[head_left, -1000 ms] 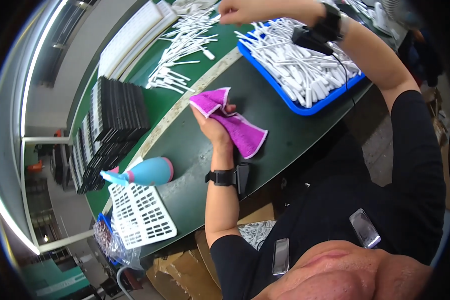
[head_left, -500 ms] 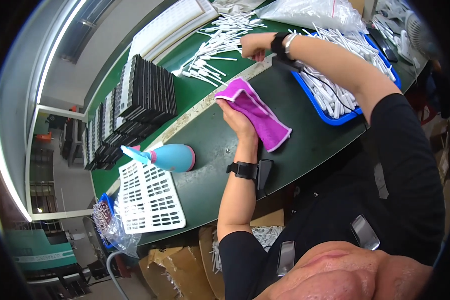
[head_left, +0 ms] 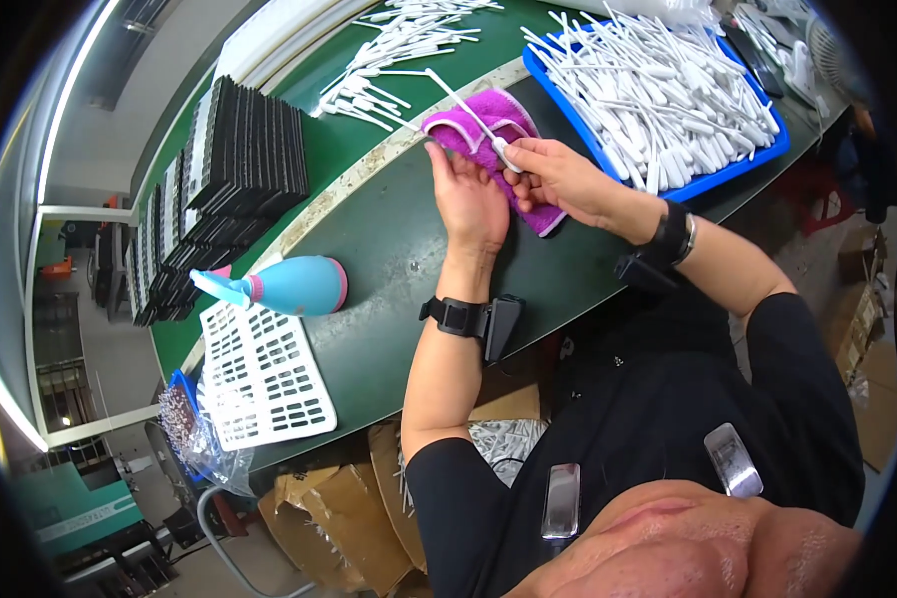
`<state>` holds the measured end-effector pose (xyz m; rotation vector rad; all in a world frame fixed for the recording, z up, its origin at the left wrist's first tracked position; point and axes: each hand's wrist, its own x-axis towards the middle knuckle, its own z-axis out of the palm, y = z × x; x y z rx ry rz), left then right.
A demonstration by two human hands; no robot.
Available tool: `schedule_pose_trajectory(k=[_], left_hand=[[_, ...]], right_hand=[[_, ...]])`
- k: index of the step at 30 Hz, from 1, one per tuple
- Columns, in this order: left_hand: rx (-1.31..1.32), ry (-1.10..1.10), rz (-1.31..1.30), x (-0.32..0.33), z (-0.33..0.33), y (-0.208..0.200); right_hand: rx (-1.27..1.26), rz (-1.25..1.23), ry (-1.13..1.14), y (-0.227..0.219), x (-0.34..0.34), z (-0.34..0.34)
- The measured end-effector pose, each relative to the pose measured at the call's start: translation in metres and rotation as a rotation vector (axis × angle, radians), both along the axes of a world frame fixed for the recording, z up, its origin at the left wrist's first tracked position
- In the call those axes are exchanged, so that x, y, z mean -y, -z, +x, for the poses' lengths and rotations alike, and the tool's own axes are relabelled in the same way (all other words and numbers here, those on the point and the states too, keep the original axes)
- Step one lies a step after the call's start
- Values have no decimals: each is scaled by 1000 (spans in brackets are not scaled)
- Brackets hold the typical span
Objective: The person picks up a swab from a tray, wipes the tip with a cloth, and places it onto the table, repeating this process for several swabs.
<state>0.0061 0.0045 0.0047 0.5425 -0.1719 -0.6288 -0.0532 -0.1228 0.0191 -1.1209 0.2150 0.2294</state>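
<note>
A purple cloth with a pale edge lies bunched at the fingers of my left hand. That hand is palm up, cupped under the cloth, with its thumb stretched along the cloth's near left corner. My right hand pinches the thick end of a thin white plastic stick between thumb and fingers. The stick slants up and left across the cloth, its thin end pointing away from me. Part of the cloth hangs down behind my right fingers.
A blue tray heaped with white sticks stands at right. More loose white sticks lie on the far green surface. At left are stacked black panels, a blue spray bottle and a white slotted panel. Cardboard boxes sit below.
My right hand has come back from the loose sticks to the cloth, now with a white stick in it. My left hand has turned further palm up; the view has shifted.
</note>
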Motion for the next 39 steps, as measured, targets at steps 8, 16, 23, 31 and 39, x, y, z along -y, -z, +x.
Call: schedule_pose_trajectory(k=[8, 16, 23, 31, 39], left_hand=[[284, -62, 443, -6, 11, 17], [22, -334, 260, -24, 33, 4], [280, -582, 578, -24, 30, 4], [119, -497, 501, -29, 33, 0], [374, -195, 596, -1, 7, 9]], right_hand=[[23, 389, -28, 13, -12, -9], [-173, 1010, -415, 17, -12, -11], [-10, 33, -229, 3, -36, -22], [-107, 496, -382, 10, -22, -20], [-23, 521, -40, 8, -15, -14]])
